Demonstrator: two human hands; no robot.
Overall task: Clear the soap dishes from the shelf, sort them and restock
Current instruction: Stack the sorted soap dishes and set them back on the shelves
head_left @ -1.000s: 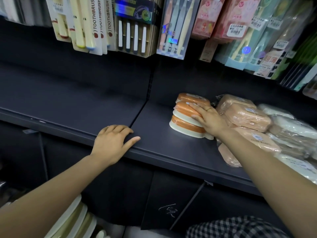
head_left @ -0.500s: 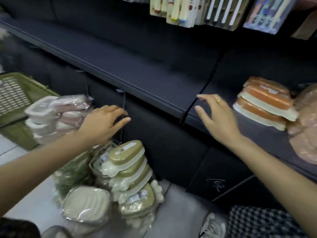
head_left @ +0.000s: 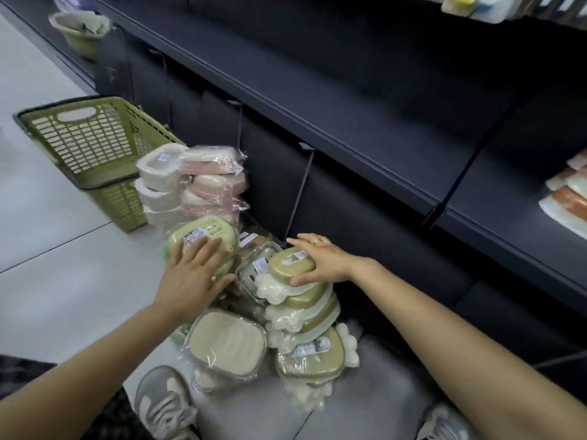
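While the right hand (head_left: pixel 320 265) fingers grip the olive dish (head_left: pixel 290 265), left hand (head_left: pixel 190 277) lies flat.

We look down on a pale tiled floor (head_left: pixel 57 281) with thin dark grout lines. A dark navy shelf unit (head_left: pixel 333 100) runs diagonally across the view, its closed lower panels (head_left: pixel 365 223) in shadow. A green slatted basket (head_left: pixel 85 144) lies tipped on the tiles, and a green tub (head_left: pixel 81 31) sits farther back. The light is soft and even.
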